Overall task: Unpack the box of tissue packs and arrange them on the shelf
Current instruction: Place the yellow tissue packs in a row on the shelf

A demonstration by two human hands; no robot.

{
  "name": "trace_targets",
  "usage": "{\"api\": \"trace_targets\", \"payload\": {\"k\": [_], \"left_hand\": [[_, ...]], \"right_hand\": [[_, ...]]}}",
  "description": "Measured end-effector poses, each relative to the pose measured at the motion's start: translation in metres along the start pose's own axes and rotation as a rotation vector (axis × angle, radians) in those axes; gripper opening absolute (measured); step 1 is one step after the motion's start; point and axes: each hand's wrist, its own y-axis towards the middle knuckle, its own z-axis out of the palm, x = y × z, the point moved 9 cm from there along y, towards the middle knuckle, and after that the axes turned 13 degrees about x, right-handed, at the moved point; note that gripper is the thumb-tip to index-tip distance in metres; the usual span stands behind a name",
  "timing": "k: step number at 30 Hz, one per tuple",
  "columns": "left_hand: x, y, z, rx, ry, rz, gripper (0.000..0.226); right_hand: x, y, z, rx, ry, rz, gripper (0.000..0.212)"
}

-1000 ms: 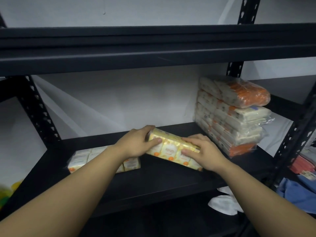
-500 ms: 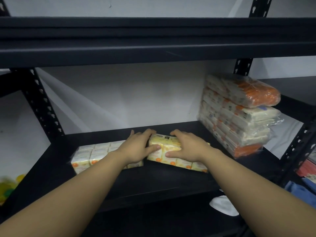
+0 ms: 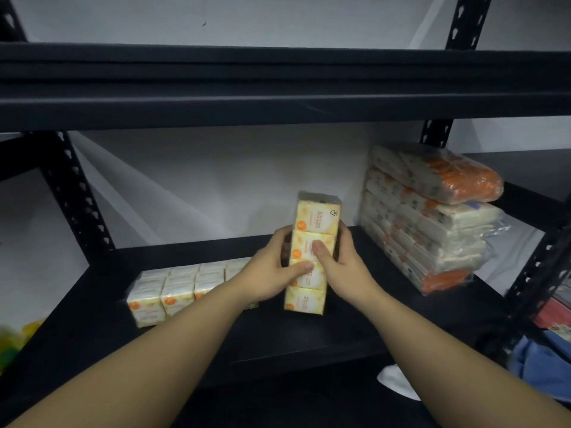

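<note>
A long yellow tissue pack (image 3: 315, 223) stands on end at the middle of the black shelf board (image 3: 355, 329). My left hand (image 3: 272, 274) grips its left side with the thumb across the front. My right hand (image 3: 343, 267) grips its right side, thumb also on the front. To the left lies another yellow tissue pack (image 3: 176, 288), flat on the shelf and partly hidden by my left forearm. At the right end of the shelf is a stack of orange and white tissue packs (image 3: 432, 217) in clear wrap.
The upper shelf beam (image 3: 278, 88) runs low across the view. Perforated black uprights (image 3: 80, 199) stand at the back left and at the right. Red and blue items (image 3: 553, 341) sit at the lower right. A white object (image 3: 398, 381) lies below the shelf.
The yellow pack lay flat on the shelf under both hands; it has been turned up onto its end, with both hands now gripping its sides.
</note>
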Motion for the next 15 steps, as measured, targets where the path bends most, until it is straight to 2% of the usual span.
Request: {"api": "trace_targets", "payload": {"k": [3,5,7,10,13,15], "left_hand": [[-0.005,0.000,-0.003,-0.055,-0.003,0.039,0.083],[-0.008,0.003,-0.006,-0.068,0.128,0.046,0.085],[-0.012,0.006,-0.006,-0.061,0.296,0.036,0.086],[-0.018,0.014,0.004,-0.002,0.477,0.069,0.080],[-0.007,0.019,0.024,0.096,0.602,0.050,0.073],[-0.001,0.019,0.028,0.099,0.627,0.022,0.074]], "right_hand": [[0.008,-0.006,-0.020,-0.081,-0.036,-0.036,0.100],[0.025,-0.010,-0.039,-0.148,-0.152,-0.095,0.116],[0.044,-0.014,-0.055,-0.185,-0.337,-0.170,0.121],[0.047,-0.014,-0.062,-0.109,-0.600,-0.232,0.108],[0.003,-0.014,-0.053,0.112,-0.717,-0.062,0.086],[-0.023,-0.020,-0.046,0.176,-0.709,0.015,0.079]]}}
